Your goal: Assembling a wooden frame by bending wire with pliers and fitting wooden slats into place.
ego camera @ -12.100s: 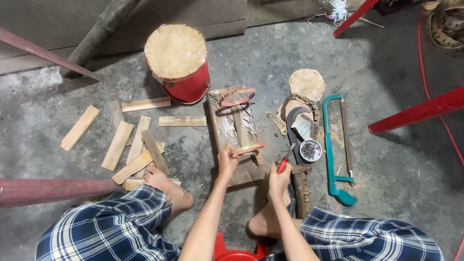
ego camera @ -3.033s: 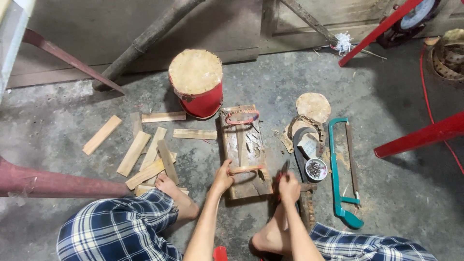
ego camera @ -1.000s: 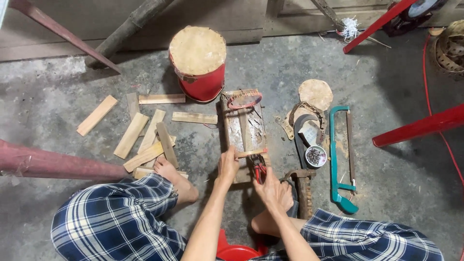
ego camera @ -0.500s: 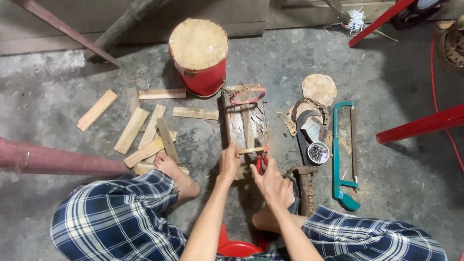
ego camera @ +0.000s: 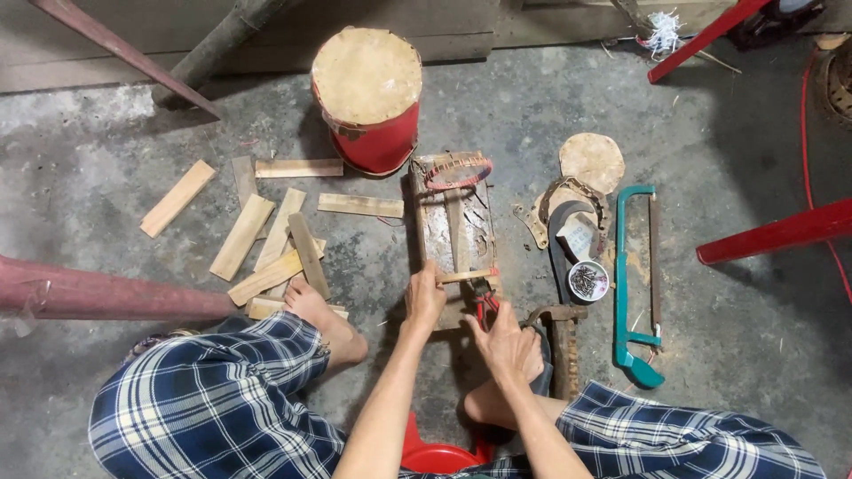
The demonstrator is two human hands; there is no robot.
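At frame centre I see my left hand gripping a pale wooden slat across the worn, grey board — my right hand clenches red-handled pliers at its end.

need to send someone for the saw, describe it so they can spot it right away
Start at the big red drum with the pale round top, then look to the right of the small white cup of nails. The teal-framed hacksaw lies flat on the concrete, the only teal thing there.

Blue-white plaid trousers, bare feet
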